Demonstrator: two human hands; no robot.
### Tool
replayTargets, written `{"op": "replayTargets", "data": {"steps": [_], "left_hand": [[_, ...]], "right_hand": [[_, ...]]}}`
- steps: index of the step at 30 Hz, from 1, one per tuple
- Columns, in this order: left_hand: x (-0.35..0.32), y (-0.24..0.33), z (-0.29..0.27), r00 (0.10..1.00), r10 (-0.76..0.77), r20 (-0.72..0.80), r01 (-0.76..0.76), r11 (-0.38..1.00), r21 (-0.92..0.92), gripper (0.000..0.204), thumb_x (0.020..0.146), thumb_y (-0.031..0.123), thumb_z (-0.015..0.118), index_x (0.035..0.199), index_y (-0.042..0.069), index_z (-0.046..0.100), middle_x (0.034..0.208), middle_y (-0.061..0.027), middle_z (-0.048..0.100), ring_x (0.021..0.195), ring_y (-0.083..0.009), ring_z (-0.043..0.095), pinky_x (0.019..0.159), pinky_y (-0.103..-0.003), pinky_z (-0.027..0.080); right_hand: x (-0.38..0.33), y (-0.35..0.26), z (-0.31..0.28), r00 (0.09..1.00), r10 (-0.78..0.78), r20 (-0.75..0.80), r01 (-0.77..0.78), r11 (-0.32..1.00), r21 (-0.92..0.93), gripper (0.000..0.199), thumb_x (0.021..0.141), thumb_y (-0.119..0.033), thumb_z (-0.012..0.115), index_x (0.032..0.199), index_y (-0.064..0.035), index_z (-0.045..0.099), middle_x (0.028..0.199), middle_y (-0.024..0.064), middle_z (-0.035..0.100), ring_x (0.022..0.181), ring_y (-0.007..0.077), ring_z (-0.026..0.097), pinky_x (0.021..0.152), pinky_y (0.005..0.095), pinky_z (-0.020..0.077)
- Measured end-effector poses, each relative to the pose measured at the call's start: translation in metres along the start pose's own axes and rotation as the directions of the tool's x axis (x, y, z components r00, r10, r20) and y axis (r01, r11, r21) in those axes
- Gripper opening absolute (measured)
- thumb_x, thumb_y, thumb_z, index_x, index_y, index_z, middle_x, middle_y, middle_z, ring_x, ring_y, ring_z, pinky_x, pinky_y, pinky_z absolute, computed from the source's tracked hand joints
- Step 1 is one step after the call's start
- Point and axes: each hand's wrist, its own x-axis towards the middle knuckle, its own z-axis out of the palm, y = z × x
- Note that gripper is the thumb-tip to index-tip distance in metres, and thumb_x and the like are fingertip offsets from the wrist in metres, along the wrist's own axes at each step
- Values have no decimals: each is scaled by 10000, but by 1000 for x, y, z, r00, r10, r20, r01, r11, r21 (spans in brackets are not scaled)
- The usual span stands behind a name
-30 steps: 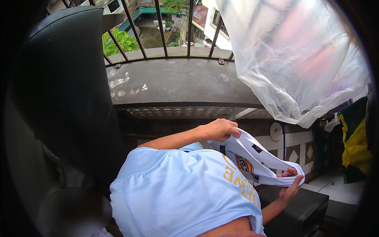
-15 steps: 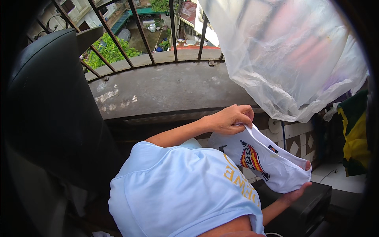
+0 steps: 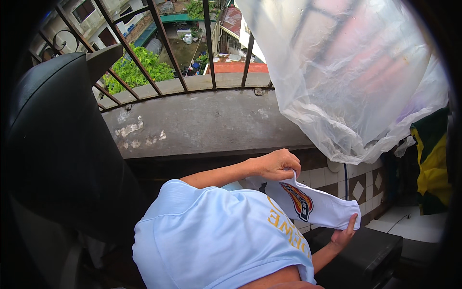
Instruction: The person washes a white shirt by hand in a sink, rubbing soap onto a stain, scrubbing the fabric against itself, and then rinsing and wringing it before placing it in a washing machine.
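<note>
A white garment (image 3: pixel 332 207) with a coloured printed emblem is stretched out in front of my light blue shirt (image 3: pixel 216 236). My left hand (image 3: pixel 280 165) pinches its upper edge near the emblem. At the far right end, my right hand (image 3: pixel 344 234) grips the lower corner, with the thumb on the front side and the fingers partly hidden. The cloth hangs between both hands, its edge pulled fairly straight. Part of it disappears behind my shirt, and I cannot tell exactly what kind of garment it is.
A large clear plastic sheet (image 3: pixel 356 86) hangs at upper right, beside a yellow and green cloth (image 3: pixel 430 168). Metal bars (image 3: pixel 168 45) rise above a grey ledge (image 3: pixel 207 125). Tall black padded furniture (image 3: pixel 67 139) stands left; a black box (image 3: pixel 365 255) sits below my right hand.
Both hands have moved slightly left, the left one also lower. The garment's opening and inside label have turned out of view, and the cloth now looks flatter and narrower.
</note>
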Motion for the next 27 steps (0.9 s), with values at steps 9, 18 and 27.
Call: {"op": "replayTargets", "data": {"steps": [9, 18, 27], "left_hand": [[-11, 7, 1, 997, -43, 68, 48, 996, -79, 200, 695, 112, 513, 763, -32, 635, 664, -117, 566, 574, -225, 540, 513, -340, 409], [-23, 9, 0, 995, -42, 91, 48, 996, -72, 201, 706, 109, 509, 778, -33, 631, 667, -113, 555, 590, -232, 548, 526, -346, 417], [-33, 17, 2, 992, -65, 107, 68, 998, -19, 230, 700, 119, 496, 784, -44, 636, 686, -116, 563, 597, -219, 558, 543, -339, 443]], "right_hand": [[6, 13, 12, 999, -48, -23, 49, 998, 32, 414, 933, -261, 561, 1191, 60, 516, 1160, 144, 576, 1053, 237, 574, 930, 360, 437], [-3, 18, 24, 996, -52, -71, 54, 998, 29, 424, 925, -291, 567, 1190, 37, 525, 1138, 121, 589, 1033, 227, 581, 906, 365, 457], [-17, 24, 23, 995, -32, -97, 35, 999, 35, 414, 920, -284, 581, 1181, 34, 532, 1135, 117, 587, 1024, 218, 581, 902, 347, 455]]}}
